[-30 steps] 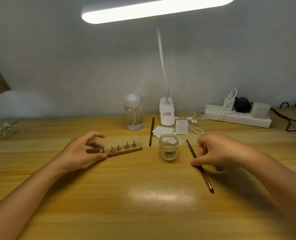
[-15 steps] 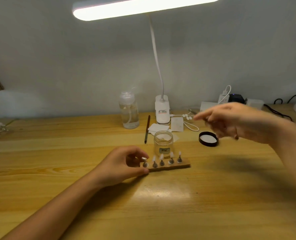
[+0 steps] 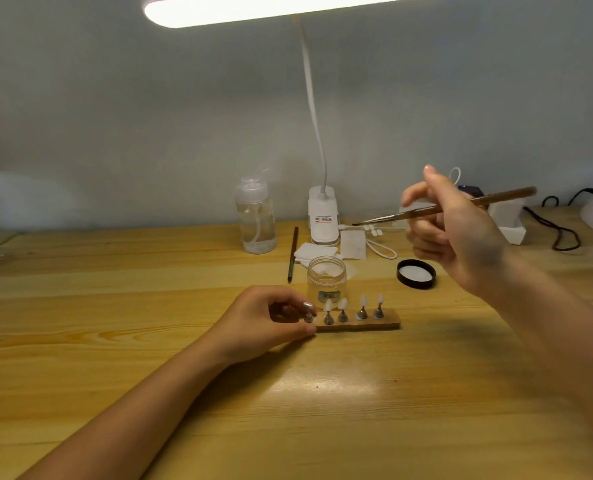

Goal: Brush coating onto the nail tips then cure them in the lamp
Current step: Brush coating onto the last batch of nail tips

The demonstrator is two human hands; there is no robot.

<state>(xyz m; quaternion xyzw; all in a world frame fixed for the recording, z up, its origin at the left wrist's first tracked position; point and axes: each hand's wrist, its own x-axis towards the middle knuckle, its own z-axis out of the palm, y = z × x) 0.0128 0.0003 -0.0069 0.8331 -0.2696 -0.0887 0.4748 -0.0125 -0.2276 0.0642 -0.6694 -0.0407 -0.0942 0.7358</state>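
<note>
Wooden strip (image 3: 361, 325) with nail tips (image 3: 343, 303), frame centre; left hand (image 3: 264, 320) pinches its end. Right hand (image 3: 458, 230), centre right, grips brush (image 3: 444, 209) aloft above open jar (image 3: 326, 275).

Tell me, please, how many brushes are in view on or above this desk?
2. One brush is held in the right hand above the desk, bristles pointing left. The other brush lies on the desk between the clear bottle and the lamp base.

Five pale nail tips (image 3: 343, 303) stand upright on small metal pegs along a flat brown wooden strip (image 3: 364, 324) lying on the counter. A slim brown-handled brush (image 3: 437, 209) is raised, near level, bristles pointing left. A clear open glass jar (image 3: 326, 277) stands upright just behind the strip.
</note>
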